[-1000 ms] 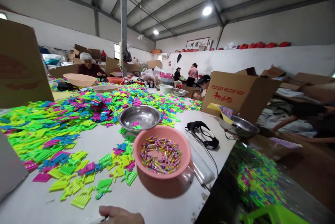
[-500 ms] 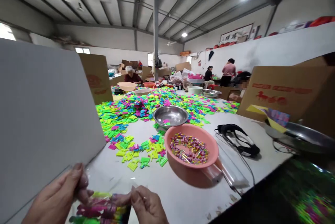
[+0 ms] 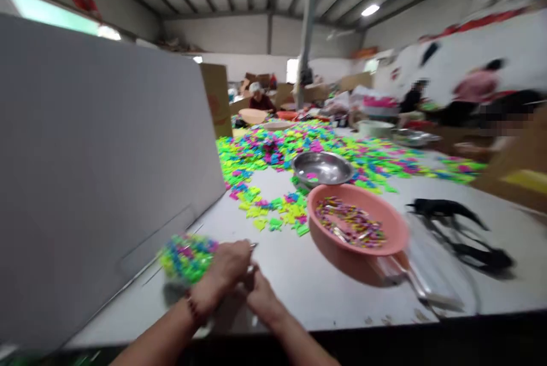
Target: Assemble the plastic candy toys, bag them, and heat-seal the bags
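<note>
My left hand (image 3: 226,266), with a bracelet at its wrist, has its fingers closed at the edge of a clear plastic bag (image 3: 188,257). The bag bulges with small green, yellow, blue and pink plastic pieces and lies left of that hand, against the white panel. Close beside it, my right hand (image 3: 262,295) has its fingers curled in, almost touching the left fingertips. Motion blur and the fingers hide what it pinches. A pink basin (image 3: 401,229) of small multicoloured sticks stands to the right of both hands.
A steel bowl (image 3: 327,169) sits behind the basin, before a wide heap of plastic pieces (image 3: 277,143). A tall white panel (image 3: 106,155) walls off the left. Clear plastic film (image 3: 431,275) and a black strap (image 3: 461,235) lie at right. Several people are farther back.
The view has swung left. My hands, earlier holding a clear bag low in front, are now farther over the table and close together. The filled bag shows at the panel.
</note>
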The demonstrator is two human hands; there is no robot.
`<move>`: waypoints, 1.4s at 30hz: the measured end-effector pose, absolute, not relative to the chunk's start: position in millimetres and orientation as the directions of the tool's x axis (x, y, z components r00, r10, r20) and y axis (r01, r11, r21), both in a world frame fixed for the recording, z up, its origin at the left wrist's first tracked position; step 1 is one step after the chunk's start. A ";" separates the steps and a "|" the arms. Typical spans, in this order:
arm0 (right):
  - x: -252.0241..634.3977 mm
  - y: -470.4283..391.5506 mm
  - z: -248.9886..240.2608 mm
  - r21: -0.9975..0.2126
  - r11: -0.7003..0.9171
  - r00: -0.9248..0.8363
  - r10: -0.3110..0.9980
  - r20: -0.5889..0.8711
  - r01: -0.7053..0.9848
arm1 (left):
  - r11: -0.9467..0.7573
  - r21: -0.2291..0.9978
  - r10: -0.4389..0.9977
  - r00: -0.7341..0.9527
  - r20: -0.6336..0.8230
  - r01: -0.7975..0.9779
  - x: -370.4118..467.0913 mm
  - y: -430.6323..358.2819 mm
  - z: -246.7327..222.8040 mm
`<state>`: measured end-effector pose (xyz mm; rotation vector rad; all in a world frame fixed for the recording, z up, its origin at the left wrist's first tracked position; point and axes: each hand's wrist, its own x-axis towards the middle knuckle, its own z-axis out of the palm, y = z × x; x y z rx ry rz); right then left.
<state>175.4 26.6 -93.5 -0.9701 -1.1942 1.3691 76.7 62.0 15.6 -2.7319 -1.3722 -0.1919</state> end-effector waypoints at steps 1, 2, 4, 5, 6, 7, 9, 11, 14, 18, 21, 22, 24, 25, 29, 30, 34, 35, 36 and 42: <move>182.1 24.0 -90.6 -0.987 0.030 -0.122 0.991 0.050 -0.158 | -0.599 -0.005 0.794 0.595 0.122 0.801 84.3 58.3 11.7; 188.9 22.5 -88.5 -0.995 0.032 -0.110 0.993 0.043 -0.099 | -0.583 0.007 0.810 0.580 0.091 0.813 90.5 56.1 7.3; 200.7 21.7 -86.9 -0.999 0.022 -0.066 0.998 0.020 0.040 | -0.552 0.023 0.833 0.550 0.066 0.834 98.1 54.7 -2.5; 205.2 21.3 -87.0 -0.995 0.023 -0.055 0.998 0.017 0.101 | -0.560 0.028 0.827 0.556 0.084 0.828 99.6 54.5 -6.9; 208.5 20.4 -87.1 -0.988 0.027 -0.053 0.998 0.020 0.149 | -0.575 0.030 0.814 0.569 0.113 0.817 100.0 54.0 -10.3; 211.0 19.0 -87.2 -0.982 0.035 -0.062 0.998 0.024 0.183 | -0.595 0.029 0.797 0.586 0.145 0.803 99.8 53.0 -12.4; 214.4 15.5 -87.3 -0.971 0.048 -0.095 0.995 0.026 0.235 | -0.623 0.025 0.770 0.607 0.195 0.782 98.3 48.4 -12.1; 218.0 13.0 -88.9 -0.952 0.063 -0.094 0.995 0.036 0.299 | -0.630 0.038 0.759 0.606 0.238 0.775 95.6 38.1 -6.3; 228.2 13.1 -95.5 -0.922 0.127 -0.103 0.990 0.096 0.366 | -0.662 0.107 0.718 0.586 0.376 0.742 86.3 8.3 5.8; 245.7 11.7 -103.5 -0.912 0.082 -0.157 0.987 0.020 0.401 | -0.724 0.214 0.653 0.553 0.518 0.655 57.6 -43.9 3.8; 250.3 6.4 -97.4 -0.907 -0.007 -0.080 0.996 -0.045 0.420 | -0.636 0.316 0.709 0.372 0.599 0.704 26.0 -68.6 -20.5; 249.4 4.9 -92.8 -0.908 -0.006 -0.052 0.998 -0.030 0.419 | -0.563 0.376 0.747 0.260 0.612 0.736 14.9 -71.7 -30.8; 244.9 4.3 -82.2 -0.907 0.051 -0.043 0.998 0.037 0.418 | -0.367 0.546 0.823 -0.010 0.568 0.753 -7.0 -69.7 -49.4; 241.7 5.3 -77.0 -0.903 0.093 -0.058 0.995 0.075 0.420 | -0.259 0.642 0.848 -0.148 0.508 0.722 -17.4 -64.7 -56.3; 227.3 15.1 -64.5 -0.867 0.267 -0.104 0.964 0.246 0.420 | -0.027 0.891 0.827 -0.491 0.274 0.452 -53.0 -23.2 -62.4; 224.1 17.4 -63.6 -0.860 0.312 -0.120 0.950 0.288 0.403 | -0.029 0.922 0.818 -0.521 0.244 0.387 -60.0 -9.0 -59.4; 216.9 19.6 -66.1 -0.882 0.347 -0.127 0.938 0.322 0.319 | -0.059 0.984 0.865 -0.483 0.135 0.168 -77.8 47.4 -41.3; 216.7 18.6 -67.5 -0.899 0.319 -0.114 0.948 0.299 0.300 | -0.063 0.988 0.884 -0.453 0.119 0.138 -79.4 58.5 -36.7; 217.0 17.3 -68.9 -0.915 0.288 -0.099 0.957 0.271 0.281 | -0.067 0.990 0.900 -0.422 0.113 0.123 -79.8 67.5 -32.3; 223.5 11.6 -63.1 -0.973 0.143 -0.067 0.989 0.133 0.179 | -0.073 0.994 0.945 -0.313 0.095 0.082 -62.7 81.4 -19.7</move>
